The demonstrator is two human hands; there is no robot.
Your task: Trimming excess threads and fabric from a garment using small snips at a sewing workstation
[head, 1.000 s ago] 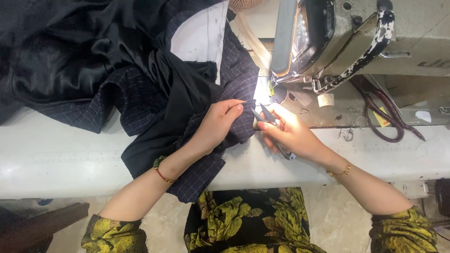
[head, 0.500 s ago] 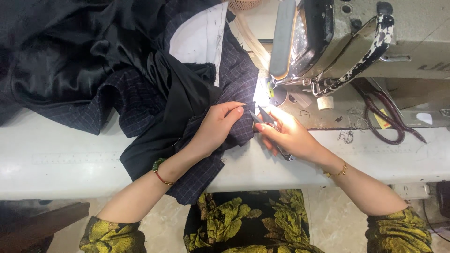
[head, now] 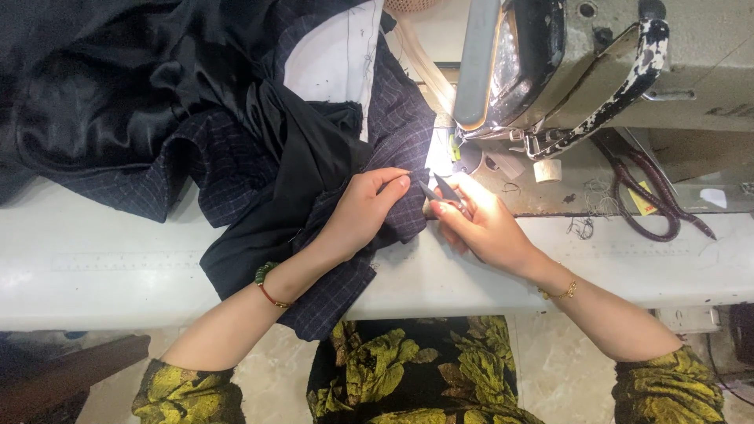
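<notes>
A dark checked garment [head: 236, 157] with shiny black lining lies heaped over the left of the white sewing table [head: 118, 275]. My left hand [head: 361, 212] pinches its edge near the needle area, fingers closed on the fabric. Just right of it, my right hand [head: 479, 224] grips small thread snips [head: 440, 191], their blades pointing at the fabric edge beside my left fingertips. The sewing machine head [head: 565, 63] stands right above both hands, its lamp lighting them brightly.
Large dark-red-handled scissors [head: 656, 196] lie on the machine bed at the right, beside a yellow tag and loose thread scraps [head: 581, 228]. A small cream spool [head: 547, 170] stands under the machine arm. My lap in yellow-flowered cloth sits below the table's front edge.
Both hands shifted slightly; my right hand brought the snips closer to the fabric edge held by my left fingers. The garment has hardly moved.
</notes>
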